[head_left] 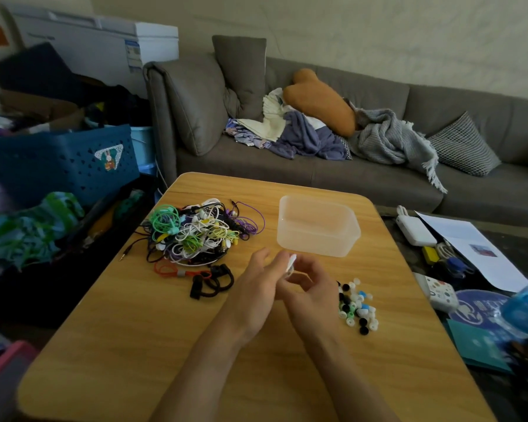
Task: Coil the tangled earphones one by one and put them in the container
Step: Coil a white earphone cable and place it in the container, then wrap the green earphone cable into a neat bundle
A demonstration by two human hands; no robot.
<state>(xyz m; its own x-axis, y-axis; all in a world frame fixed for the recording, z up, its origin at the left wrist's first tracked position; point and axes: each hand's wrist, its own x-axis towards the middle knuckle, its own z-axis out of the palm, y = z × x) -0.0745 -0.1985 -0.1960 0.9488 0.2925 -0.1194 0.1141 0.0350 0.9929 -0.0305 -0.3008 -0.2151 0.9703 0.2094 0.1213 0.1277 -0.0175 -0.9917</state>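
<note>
Head view: just in front of the clear container (317, 229), left hand (258, 287) and right hand (310, 287) together pinching a small white earphone coil (290, 264). Best kept tight, loops even, then lowered straight into container. Tangled pile (198, 231) left of container on the surface (134, 330).

Soft, dim indoor light falls evenly across a wooden table (171, 345), its top the brightest surface, with only faint shadows under what lies on it. Left of the table, the floor clutter sinks into near-black. The wide-angle lens bends the table's edges and the sofa (363, 172) behind it. Motion blur smears a blue bottle (525, 306) at the table's right; corners are soft.
</note>
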